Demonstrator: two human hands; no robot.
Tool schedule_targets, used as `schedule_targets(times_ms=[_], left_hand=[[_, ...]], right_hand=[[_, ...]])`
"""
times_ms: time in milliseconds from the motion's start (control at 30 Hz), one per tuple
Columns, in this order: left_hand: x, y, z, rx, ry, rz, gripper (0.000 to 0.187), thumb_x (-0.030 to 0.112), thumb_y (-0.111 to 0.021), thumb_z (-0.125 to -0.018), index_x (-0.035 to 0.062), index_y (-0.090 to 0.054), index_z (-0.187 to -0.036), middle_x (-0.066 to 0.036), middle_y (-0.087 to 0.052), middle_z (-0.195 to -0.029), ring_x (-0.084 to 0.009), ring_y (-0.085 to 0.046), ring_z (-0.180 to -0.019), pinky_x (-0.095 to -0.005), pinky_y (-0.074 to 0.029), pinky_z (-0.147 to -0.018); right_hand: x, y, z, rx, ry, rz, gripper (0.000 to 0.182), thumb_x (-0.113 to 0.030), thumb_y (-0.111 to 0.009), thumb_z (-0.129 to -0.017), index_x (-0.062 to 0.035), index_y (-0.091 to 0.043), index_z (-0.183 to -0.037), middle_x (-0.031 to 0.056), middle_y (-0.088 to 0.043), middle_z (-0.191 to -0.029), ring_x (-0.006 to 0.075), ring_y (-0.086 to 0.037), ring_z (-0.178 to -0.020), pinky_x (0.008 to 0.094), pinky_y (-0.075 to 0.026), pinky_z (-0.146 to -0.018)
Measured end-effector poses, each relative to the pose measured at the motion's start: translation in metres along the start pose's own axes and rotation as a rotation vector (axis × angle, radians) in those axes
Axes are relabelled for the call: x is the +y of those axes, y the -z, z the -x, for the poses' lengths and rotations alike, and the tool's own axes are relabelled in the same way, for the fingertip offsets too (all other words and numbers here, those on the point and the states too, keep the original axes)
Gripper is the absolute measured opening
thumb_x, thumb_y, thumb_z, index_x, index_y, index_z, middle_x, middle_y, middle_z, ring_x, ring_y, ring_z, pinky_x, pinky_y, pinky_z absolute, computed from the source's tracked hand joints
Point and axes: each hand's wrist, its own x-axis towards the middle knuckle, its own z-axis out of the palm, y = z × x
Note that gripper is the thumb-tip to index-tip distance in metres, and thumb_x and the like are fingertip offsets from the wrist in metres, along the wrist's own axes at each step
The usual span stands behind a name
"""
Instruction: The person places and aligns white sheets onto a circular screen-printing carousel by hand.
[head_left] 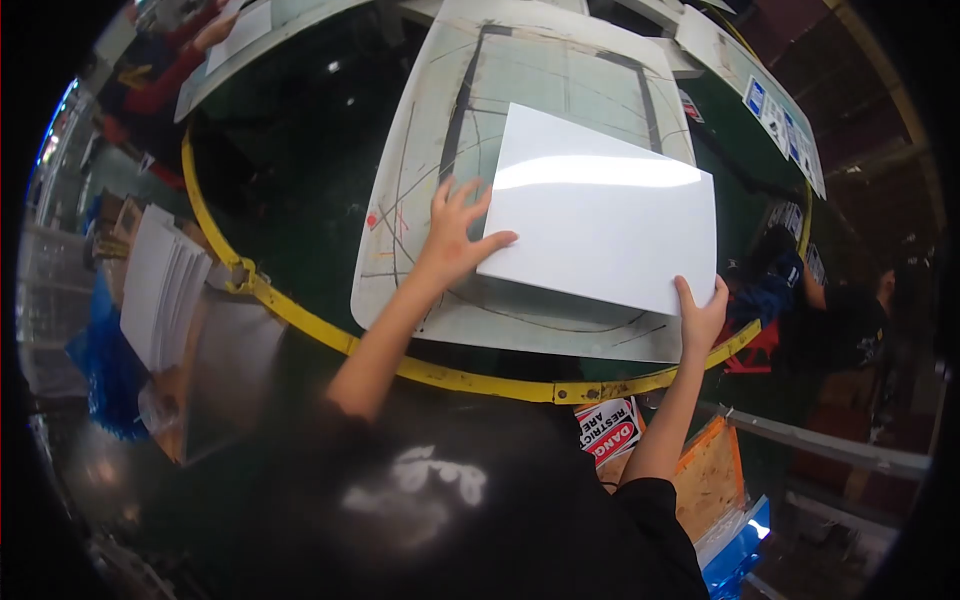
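Observation:
A glossy white sheet (605,225) lies tilted over a worn, pale board (390,290) with rounded corners, dark tape strips and scribbled lines. At the sheet's lower right corner, my right hand (703,315) grips the edge, thumb and fingers on either side of the corner. My left hand (458,235) is at the sheet's left edge with its fingers spread; the thumb reaches onto the sheet. The sheet's underside and the part of the board beneath it are hidden.
A yellow curved rail (310,322) rings the board's near side. White sheets (165,290) stand stacked at left. A danger sign (610,432) lies below the rail. Another board (750,85) bears blue-white labels. Other people work at upper left and right.

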Motion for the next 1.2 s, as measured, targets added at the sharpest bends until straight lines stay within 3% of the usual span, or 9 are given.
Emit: schedule_targets(times_ms=[67,167,300,600,700,800,1100,1200], left_hand=[[-0.029,-0.001,-0.009,-0.055,-0.003,-0.185,0.073,0.053,-0.072,-0.067,0.0109,-0.057,-0.124,-0.026,-0.027,-0.143,-0.0468,-0.003,-0.136,-0.0591,-0.003,-0.107],[-0.059,0.007,-0.026,-0.098,0.037,-0.290,0.081,0.063,-0.071,-0.060,0.0165,-0.057,-0.125,-0.021,-0.009,-0.151,-0.0499,0.011,-0.134,-0.0688,0.008,-0.098],[-0.079,0.010,-0.033,-0.093,0.041,-0.445,0.084,0.069,-0.068,-0.057,0.0194,-0.058,-0.124,-0.020,-0.006,-0.152,-0.0496,0.016,-0.133,-0.0721,0.010,-0.095],[-0.083,0.012,-0.022,-0.080,0.102,-0.480,0.081,0.067,-0.070,-0.055,0.0207,-0.061,-0.121,-0.015,-0.006,-0.153,-0.0487,0.017,-0.133,-0.0723,0.013,-0.094],[-0.087,0.010,-0.020,-0.039,0.092,-0.484,0.082,0.067,-0.071,-0.053,0.0208,-0.062,-0.119,-0.012,-0.006,-0.153,-0.0485,0.014,-0.134,-0.0736,0.009,-0.094],[-0.088,0.011,-0.020,-0.061,0.109,-0.464,0.080,0.065,-0.072,-0.054,0.0217,-0.062,-0.120,-0.014,-0.005,-0.153,-0.0484,0.018,-0.133,-0.0732,0.012,-0.094],[-0.086,0.007,-0.017,0.003,0.132,-0.479,0.076,0.062,-0.074,-0.053,0.0228,-0.063,-0.118,-0.009,-0.006,-0.154,-0.0474,0.014,-0.135,-0.0749,0.008,-0.093],[-0.075,0.006,-0.014,0.045,0.161,-0.507,0.071,0.057,-0.076,-0.054,0.0237,-0.065,-0.116,-0.007,-0.009,-0.153,-0.0455,0.013,-0.135,-0.0762,0.008,-0.092]], right_hand=[[-0.002,-0.020,-0.008,-0.016,0.005,0.028,0.076,-0.037,-0.081,-0.064,0.0042,-0.048,-0.118,0.0191,-0.058,-0.111,0.0292,-0.057,-0.103,0.0354,-0.043,-0.089],[-0.013,-0.053,-0.010,-0.005,0.029,0.027,0.080,-0.038,-0.081,-0.062,0.0041,-0.047,-0.121,0.0193,-0.057,-0.113,0.0309,-0.056,-0.104,0.0365,-0.043,-0.091],[-0.029,-0.072,-0.011,-0.017,0.016,0.056,0.083,-0.040,-0.082,-0.060,0.0039,-0.047,-0.121,0.0192,-0.058,-0.114,0.0319,-0.055,-0.107,0.0372,-0.041,-0.092],[-0.030,-0.083,-0.008,-0.045,0.041,0.067,0.082,-0.039,-0.083,-0.059,0.0034,-0.049,-0.120,0.0192,-0.058,-0.113,0.0316,-0.056,-0.105,0.0374,-0.042,-0.092],[-0.032,-0.086,-0.005,-0.006,0.096,0.098,0.083,-0.042,-0.082,-0.060,0.0051,-0.049,-0.119,0.0199,-0.059,-0.110,0.0305,-0.058,-0.103,0.0363,-0.043,-0.090],[-0.032,-0.086,-0.006,-0.047,0.058,0.093,0.084,-0.043,-0.083,-0.059,0.0053,-0.049,-0.119,0.0206,-0.059,-0.111,0.0315,-0.057,-0.104,0.0368,-0.042,-0.091],[-0.024,-0.094,-0.007,-0.051,0.043,0.111,0.077,-0.040,-0.081,-0.059,-0.0020,-0.050,-0.119,0.0172,-0.059,-0.112,0.0313,-0.057,-0.105,0.0380,-0.043,-0.090],[-0.022,-0.096,-0.008,-0.070,0.064,0.109,0.080,-0.040,-0.083,-0.060,0.0052,-0.050,-0.118,0.0209,-0.059,-0.110,0.0311,-0.057,-0.103,0.0366,-0.043,-0.090]])
